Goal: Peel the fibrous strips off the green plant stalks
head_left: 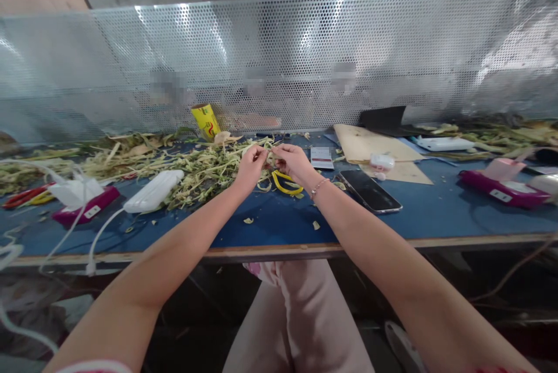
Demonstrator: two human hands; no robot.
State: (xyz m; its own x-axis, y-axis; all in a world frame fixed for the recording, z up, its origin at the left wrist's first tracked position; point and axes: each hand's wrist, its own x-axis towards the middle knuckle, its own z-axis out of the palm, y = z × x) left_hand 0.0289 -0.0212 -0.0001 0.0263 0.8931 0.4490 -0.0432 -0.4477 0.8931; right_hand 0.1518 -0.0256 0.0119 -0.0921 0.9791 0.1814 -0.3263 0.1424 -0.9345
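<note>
My left hand [251,167] and my right hand [294,162] meet above the blue table, fingertips pinched close together. Between them is a small pale piece of dried plant [271,158], mostly hidden by the fingers. A heap of dried, greenish-yellow stalks and leaves [204,171] spreads to the left of my left hand. Just below my right hand lies a yellow-handled tool [288,186], whose other end cannot be made out. A small white and red card [321,159] rests to the right of that hand.
A white power bank [154,191] and a purple power strip [87,207] with cables lie left. Right are a phone [369,190], brown paper [375,145] and another purple strip [501,190]. A yellow can [206,122] leans near the perforated metal screen [279,53].
</note>
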